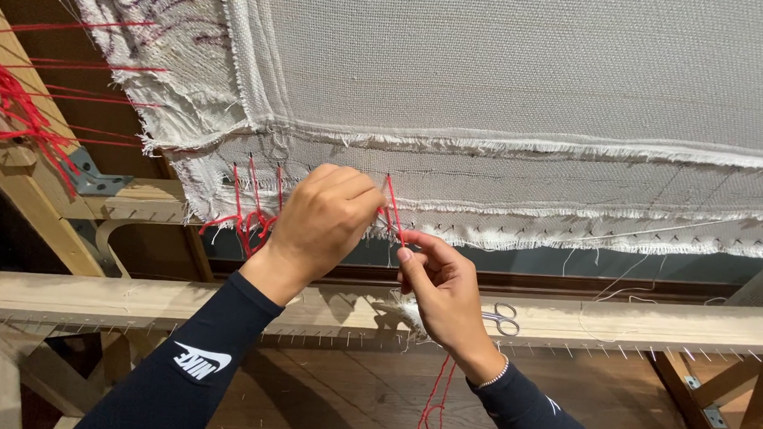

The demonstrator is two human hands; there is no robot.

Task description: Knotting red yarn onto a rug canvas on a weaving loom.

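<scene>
Off-white woven cloth [511, 73] with frayed edges; bright red yarn [392, 208]; pale wooden frame beam [654, 325]; silver scissors [502, 317]; dark navy sleeves [191, 370].

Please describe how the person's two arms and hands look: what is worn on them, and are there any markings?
Both arms wear tight, long, dark navy sleeves that end at the wrists. The left sleeve carries a white logo on the forearm; the right sleeve shows only a small pale mark. The right wrist wears a thin beaded bracelet. The left hand and right hand are bare, without gloves.

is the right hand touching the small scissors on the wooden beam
Apart. The head view shows the right hand pinching red yarn above the beam; the small metal scissors lie beside its wrist, untouched.
</scene>
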